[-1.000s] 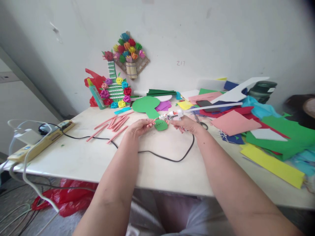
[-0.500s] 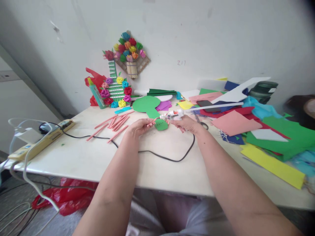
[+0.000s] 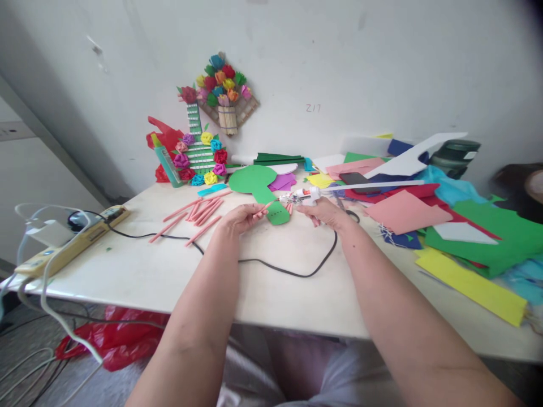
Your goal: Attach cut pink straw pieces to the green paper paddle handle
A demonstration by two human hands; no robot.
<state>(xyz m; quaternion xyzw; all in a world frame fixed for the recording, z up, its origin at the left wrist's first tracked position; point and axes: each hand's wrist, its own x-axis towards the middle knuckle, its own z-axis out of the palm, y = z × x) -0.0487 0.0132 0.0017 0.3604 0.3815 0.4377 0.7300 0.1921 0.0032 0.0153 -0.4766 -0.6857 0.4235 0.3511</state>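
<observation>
Between the fingers of my left hand [image 3: 246,217] is a thin pink paper stick [image 3: 270,205], its free end pointing right. My right hand [image 3: 320,212] grips a white hot glue gun [image 3: 306,195] with a long white glue stick [image 3: 369,185] in its back. The gun's nozzle points left, close to the end of the pink stick; I cannot tell whether they touch. Below them lies a large green card cutout [image 3: 252,181] with a round top and a smaller lower end [image 3: 279,216] bearing small dark marks. Several pink paper sticks [image 3: 206,212] lie left of my left hand.
A black cord [image 3: 292,275] loops across the table to a power strip [image 3: 72,240] at left. A green glue bottle [image 3: 167,164] and a paper-flower guitar shape [image 3: 201,152] stand by the wall. Coloured sheets [image 3: 407,212], a phone [image 3: 356,179] and scraps cover the right side.
My right hand has drawn the glue gun slightly to the right, along the pink stick's end. The left hand stays nearly in place, still holding the stick.
</observation>
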